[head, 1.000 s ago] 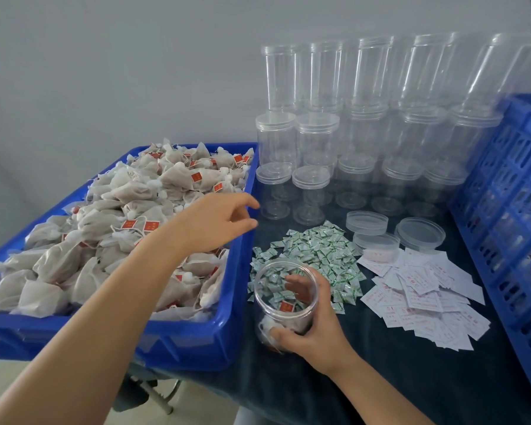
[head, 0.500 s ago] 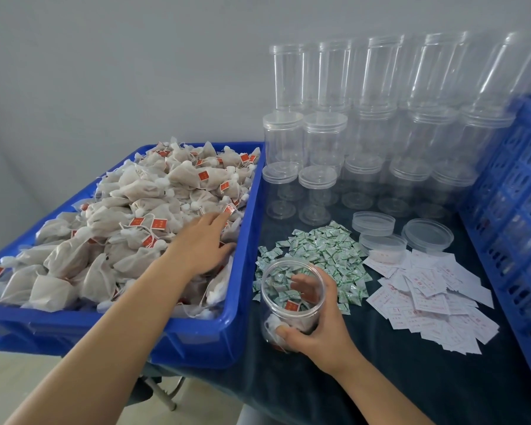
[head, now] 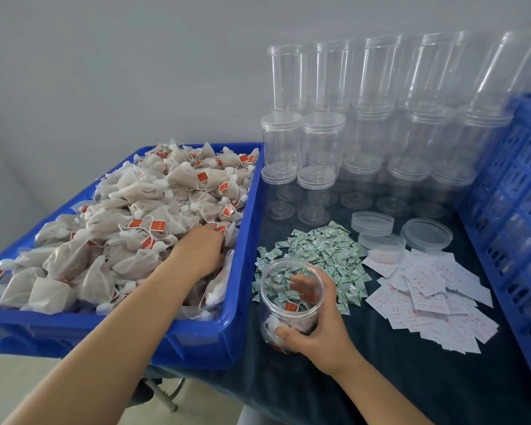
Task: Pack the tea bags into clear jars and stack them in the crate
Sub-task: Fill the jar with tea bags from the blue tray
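A heap of white tea bags with red tags fills the blue tray on the left. My left hand lies palm down on the heap near the tray's right wall, its fingers curled into the bags and the fingertips hidden. An open clear jar stands on the dark cloth just right of the tray, with a few tea bags at its bottom. My right hand grips this jar around its lower side. The blue crate stands at the right edge.
Several empty lidded clear jars are stacked at the back. Loose lids, a pile of small green sachets and white paper slips lie on the dark cloth between jar and crate.
My left hand has come down from the air beside the jar onto the tea bag heap and curled its fingers in. My right hand and the jar have stayed put.
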`<state>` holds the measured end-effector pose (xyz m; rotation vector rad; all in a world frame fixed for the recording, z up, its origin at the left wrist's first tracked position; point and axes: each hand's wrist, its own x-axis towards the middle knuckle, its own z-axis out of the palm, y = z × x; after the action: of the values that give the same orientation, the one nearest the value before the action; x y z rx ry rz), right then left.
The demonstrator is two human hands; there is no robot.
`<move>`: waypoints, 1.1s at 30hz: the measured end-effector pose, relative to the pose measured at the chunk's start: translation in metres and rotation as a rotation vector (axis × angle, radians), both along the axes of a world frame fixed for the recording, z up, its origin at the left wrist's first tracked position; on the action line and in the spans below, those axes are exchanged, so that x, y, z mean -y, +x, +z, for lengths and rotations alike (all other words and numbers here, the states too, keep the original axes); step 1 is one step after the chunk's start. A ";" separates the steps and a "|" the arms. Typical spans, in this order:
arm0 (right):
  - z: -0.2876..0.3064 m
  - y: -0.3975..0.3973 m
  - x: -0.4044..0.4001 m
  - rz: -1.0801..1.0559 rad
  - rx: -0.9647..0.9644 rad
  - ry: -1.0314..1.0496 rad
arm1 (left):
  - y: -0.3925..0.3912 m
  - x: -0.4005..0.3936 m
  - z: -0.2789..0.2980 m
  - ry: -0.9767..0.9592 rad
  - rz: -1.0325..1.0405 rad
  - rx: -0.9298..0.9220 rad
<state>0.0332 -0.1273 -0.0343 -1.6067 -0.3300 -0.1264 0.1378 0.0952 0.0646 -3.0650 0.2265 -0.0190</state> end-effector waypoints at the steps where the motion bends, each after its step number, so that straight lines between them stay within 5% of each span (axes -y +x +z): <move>1: 0.000 0.000 0.000 -0.003 0.004 0.001 | 0.000 0.002 -0.001 0.014 0.010 0.003; 12: -0.001 0.001 0.000 -0.003 0.019 -0.009 | -0.012 0.005 0.007 0.065 0.082 -0.129; 18: 0.000 0.000 0.001 0.010 0.008 -0.017 | -0.022 -0.009 0.017 -0.149 0.037 -0.237; 26: 0.002 0.001 0.002 0.003 0.008 -0.020 | -0.028 -0.005 0.024 -0.263 0.079 -0.083; 33: 0.003 -0.001 0.001 0.017 -0.011 0.008 | -0.029 0.007 0.031 -0.615 0.012 0.186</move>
<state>0.0321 -0.1284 -0.0310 -1.5962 -0.3343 -0.1051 0.1091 0.0879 0.0956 -3.6368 0.2249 -0.4532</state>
